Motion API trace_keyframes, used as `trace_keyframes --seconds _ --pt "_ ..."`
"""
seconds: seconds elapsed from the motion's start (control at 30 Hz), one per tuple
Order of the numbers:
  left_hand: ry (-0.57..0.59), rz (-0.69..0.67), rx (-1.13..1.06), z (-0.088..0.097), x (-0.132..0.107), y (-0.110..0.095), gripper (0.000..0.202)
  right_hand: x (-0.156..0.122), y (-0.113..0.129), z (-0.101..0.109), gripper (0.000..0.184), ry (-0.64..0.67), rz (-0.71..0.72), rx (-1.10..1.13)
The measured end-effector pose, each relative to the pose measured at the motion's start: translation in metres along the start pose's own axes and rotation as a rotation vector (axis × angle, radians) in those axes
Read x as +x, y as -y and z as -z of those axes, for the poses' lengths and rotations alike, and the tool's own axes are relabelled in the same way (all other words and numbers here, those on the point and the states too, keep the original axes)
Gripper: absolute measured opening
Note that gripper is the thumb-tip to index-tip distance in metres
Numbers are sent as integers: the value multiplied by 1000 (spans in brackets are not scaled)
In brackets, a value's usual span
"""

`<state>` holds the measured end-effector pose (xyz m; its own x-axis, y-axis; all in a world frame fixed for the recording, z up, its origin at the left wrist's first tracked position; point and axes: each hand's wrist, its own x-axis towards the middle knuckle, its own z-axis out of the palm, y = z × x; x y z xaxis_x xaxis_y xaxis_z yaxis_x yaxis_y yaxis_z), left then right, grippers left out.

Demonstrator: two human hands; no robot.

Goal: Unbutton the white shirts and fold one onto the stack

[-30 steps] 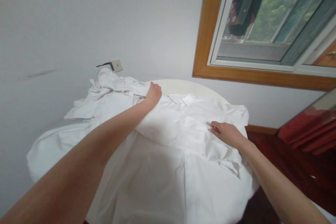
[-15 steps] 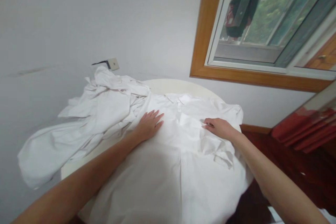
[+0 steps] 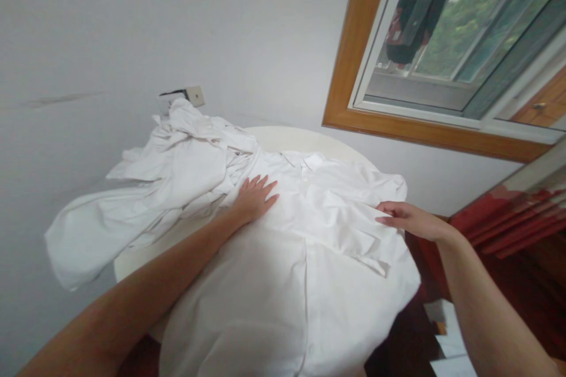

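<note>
- Left hand (image 3: 255, 199), fingers spread: press flat to steady the white collared shirt (image 3: 294, 235).
- Right hand (image 3: 400, 218), thumb and fingers slightly apart: smooth it gently rightward.

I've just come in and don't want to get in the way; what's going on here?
A person is handling a white shirt spread on a pale, rounded table, collar toward the wall. The left hand lies flat on its upper front; the right hand is at its side, grip unclear. More white cloth lies heaped to the left.
</note>
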<state>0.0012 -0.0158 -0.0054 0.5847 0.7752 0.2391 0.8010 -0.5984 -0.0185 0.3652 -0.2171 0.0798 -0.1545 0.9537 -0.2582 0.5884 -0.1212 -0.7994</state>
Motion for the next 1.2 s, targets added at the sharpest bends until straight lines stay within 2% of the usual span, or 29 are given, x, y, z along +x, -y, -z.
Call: trace_keyframes --seconds 0.23,0.4,0.53,0.63,0.73,0.83,0.97,1.07,1.2 --pt "-7 1 -11 0 0 0 51 2 11 -6 49 -244 24 -74" --pt "-10 -8 -1 0 -1 1 51 -2 15 -4 43 -226 74 -148" --pt "1 -9 3 -1 0 1 52 2 -5 -2 36 -202 -38 -400" --pt "11 -1 6 -2 0 1 52 4 -20 -2 28 -322 -135 -635" --pt "9 0 5 -2 0 1 52 6 -17 -7 27 -425 -12 -745" --pt "5 -6 -2 -3 0 2 52 11 6 -22 28 -420 196 -762" --pt "9 -19 -4 -5 1 5 52 35 33 -56 34 -292 384 -730" --pt "17 -33 -2 -5 1 8 52 56 31 -80 44 -252 397 -756" --pt "5 -21 24 -2 0 10 54 66 8 -98 57 -238 325 -827"
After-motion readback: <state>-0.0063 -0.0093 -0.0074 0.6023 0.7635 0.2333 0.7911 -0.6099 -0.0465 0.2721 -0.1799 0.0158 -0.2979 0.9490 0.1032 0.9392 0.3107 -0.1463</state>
